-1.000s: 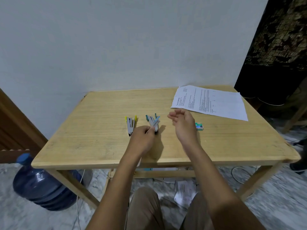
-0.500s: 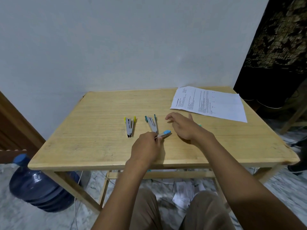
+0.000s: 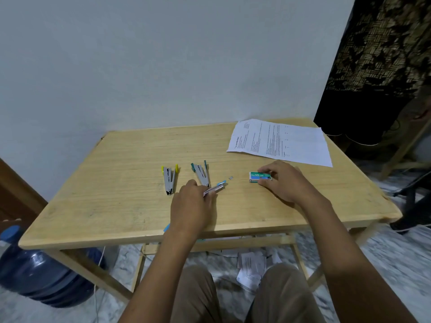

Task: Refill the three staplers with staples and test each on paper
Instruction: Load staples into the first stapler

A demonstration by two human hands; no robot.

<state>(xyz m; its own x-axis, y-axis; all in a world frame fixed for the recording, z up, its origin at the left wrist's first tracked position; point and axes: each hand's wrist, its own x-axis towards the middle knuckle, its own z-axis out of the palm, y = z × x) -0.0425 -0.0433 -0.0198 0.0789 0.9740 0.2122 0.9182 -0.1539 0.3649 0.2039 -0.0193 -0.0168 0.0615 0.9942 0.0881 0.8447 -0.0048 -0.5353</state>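
Note:
Three small staplers lie near the middle of the wooden table [image 3: 116, 206]. The yellow stapler [image 3: 168, 179] and the green stapler [image 3: 202, 174] lie spread open, untouched. My left hand [image 3: 191, 206] grips the blue stapler [image 3: 217, 188] low on the tabletop, with its blue tip pointing right. My right hand [image 3: 283, 183] pinches a small green staple box [image 3: 258, 177] between thumb and fingers on the table. A tiny strip of staples [image 3: 231, 177] lies between the blue stapler and the box. A printed paper sheet [image 3: 279, 141] rests at the back right corner.
The table stands against a pale wall. A blue water jug [image 3: 39, 271] sits on the floor at the left. Scraps of paper [image 3: 251, 266] lie on the floor under the table. Dark furniture and a chair leg [image 3: 408, 199] stand to the right.
My left hand lowered the blue stapler to the tabletop. My right hand moved right and took hold of the staple box. A small strip of staples now shows on the table.

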